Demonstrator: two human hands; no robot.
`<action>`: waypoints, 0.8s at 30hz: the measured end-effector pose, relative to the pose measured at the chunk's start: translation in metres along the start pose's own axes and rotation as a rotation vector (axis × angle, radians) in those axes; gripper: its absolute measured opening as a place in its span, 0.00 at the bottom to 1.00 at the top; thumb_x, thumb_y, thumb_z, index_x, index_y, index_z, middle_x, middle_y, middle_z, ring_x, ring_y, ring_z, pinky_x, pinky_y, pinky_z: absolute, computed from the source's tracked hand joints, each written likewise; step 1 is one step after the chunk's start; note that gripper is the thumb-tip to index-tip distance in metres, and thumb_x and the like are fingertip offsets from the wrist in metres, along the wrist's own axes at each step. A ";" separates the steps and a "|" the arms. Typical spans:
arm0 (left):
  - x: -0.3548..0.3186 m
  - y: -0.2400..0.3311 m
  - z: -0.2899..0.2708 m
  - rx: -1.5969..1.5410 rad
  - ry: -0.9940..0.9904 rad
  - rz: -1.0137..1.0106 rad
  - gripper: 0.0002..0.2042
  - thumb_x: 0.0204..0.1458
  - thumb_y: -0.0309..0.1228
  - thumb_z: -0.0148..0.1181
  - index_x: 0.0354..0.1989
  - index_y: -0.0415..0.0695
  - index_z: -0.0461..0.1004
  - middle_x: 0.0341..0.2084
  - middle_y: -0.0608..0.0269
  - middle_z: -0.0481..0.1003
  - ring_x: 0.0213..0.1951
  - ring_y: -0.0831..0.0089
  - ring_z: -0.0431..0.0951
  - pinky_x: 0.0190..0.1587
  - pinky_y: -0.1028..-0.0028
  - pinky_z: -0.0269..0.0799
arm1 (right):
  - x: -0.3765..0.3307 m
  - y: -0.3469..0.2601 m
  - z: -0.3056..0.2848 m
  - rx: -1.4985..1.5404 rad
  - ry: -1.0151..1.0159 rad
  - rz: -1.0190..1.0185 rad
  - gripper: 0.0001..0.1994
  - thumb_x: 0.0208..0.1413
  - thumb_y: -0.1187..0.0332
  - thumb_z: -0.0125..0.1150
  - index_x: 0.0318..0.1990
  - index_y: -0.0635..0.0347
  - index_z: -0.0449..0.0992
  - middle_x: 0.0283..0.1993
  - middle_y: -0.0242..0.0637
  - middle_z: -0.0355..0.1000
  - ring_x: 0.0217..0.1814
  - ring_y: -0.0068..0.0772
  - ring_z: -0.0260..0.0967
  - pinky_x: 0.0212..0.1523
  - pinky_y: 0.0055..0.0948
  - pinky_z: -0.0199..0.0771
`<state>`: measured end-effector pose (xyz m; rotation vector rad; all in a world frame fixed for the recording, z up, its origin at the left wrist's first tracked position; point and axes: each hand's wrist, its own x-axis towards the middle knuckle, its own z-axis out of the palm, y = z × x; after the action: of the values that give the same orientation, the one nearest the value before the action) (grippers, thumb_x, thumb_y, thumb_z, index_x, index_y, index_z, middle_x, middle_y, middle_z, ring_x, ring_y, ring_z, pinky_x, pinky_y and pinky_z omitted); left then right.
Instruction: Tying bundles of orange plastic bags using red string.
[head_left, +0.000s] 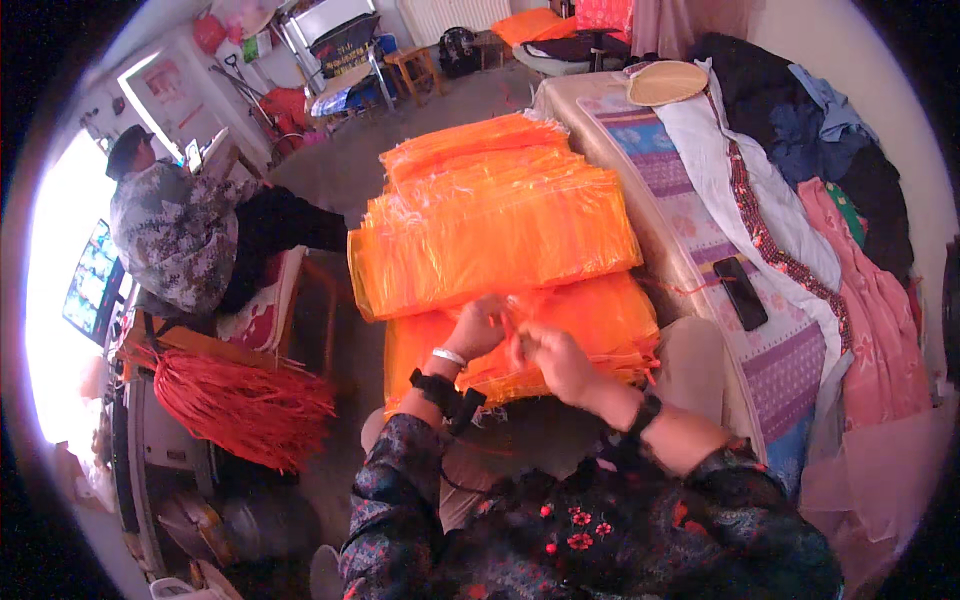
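Note:
A tall stack of orange mesh bags [500,240], folded flat and shiny, rises in front of me. Nearer to my lap lies a lower bundle of orange mesh bags [600,320]. My left hand [482,326] is closed over this lower bundle, fingertips pinched together. Close beside it, my right hand [558,360] is also closed in a pinch, its fingers pointing toward the left hand. Something reddish and thin shows between the fingertips, too blurred to name. A thin red cord [690,290] sticks out from the right side of the bags.
At left hangs a thick bunch of red cords [245,405]. A person in camouflage [180,230] sits beyond it, near a screen [95,280]. To my right is a bed [780,375] with a black phone [740,294], a woven fan [667,83] and clothes [870,330].

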<state>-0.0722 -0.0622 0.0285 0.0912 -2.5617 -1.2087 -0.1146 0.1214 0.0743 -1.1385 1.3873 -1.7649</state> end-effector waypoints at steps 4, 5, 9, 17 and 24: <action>-0.015 -0.014 0.014 0.105 0.016 0.004 0.06 0.39 0.28 0.58 0.23 0.39 0.69 0.20 0.59 0.69 0.24 0.70 0.69 0.28 0.73 0.65 | -0.047 -0.082 -0.016 0.781 -0.132 0.168 0.08 0.58 0.67 0.40 0.32 0.59 0.65 0.15 0.27 0.55 0.16 0.26 0.57 0.24 0.26 0.62; -0.011 -0.006 0.018 0.057 -0.010 0.019 0.05 0.38 0.26 0.56 0.22 0.39 0.68 0.20 0.55 0.69 0.24 0.63 0.69 0.27 0.70 0.65 | -0.052 -0.089 -0.036 0.682 -0.043 0.097 0.08 0.58 0.68 0.40 0.32 0.59 0.66 0.15 0.28 0.57 0.18 0.26 0.59 0.25 0.26 0.62; 0.016 0.000 0.008 0.033 -0.073 -0.132 0.07 0.37 0.28 0.53 0.23 0.37 0.69 0.22 0.48 0.70 0.27 0.55 0.72 0.28 0.66 0.66 | -0.049 -0.106 -0.089 0.119 0.197 -0.010 0.08 0.57 0.70 0.40 0.32 0.62 0.66 0.22 0.33 0.66 0.26 0.24 0.64 0.34 0.23 0.64; 0.034 0.035 0.048 0.938 -0.442 -0.053 0.11 0.38 0.33 0.47 0.25 0.43 0.75 0.29 0.53 0.71 0.36 0.55 0.71 0.38 0.64 0.65 | -0.053 -0.088 -0.169 -0.932 0.694 -0.195 0.05 0.50 0.76 0.46 0.32 0.63 0.69 0.30 0.39 0.69 0.31 0.33 0.67 0.32 0.30 0.67; 0.015 0.045 0.058 0.776 -0.318 0.211 0.08 0.35 0.31 0.49 0.22 0.45 0.74 0.30 0.54 0.68 0.42 0.60 0.67 0.48 0.58 0.56 | -0.150 0.032 -0.374 -1.100 1.295 0.044 0.06 0.46 0.76 0.44 0.28 0.63 0.70 0.26 0.42 0.70 0.29 0.39 0.67 0.31 0.31 0.66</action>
<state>-0.1010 0.0071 0.0316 -0.2154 -3.0669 -0.1116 -0.3853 0.4053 -0.0242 -0.1615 3.3423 -1.6647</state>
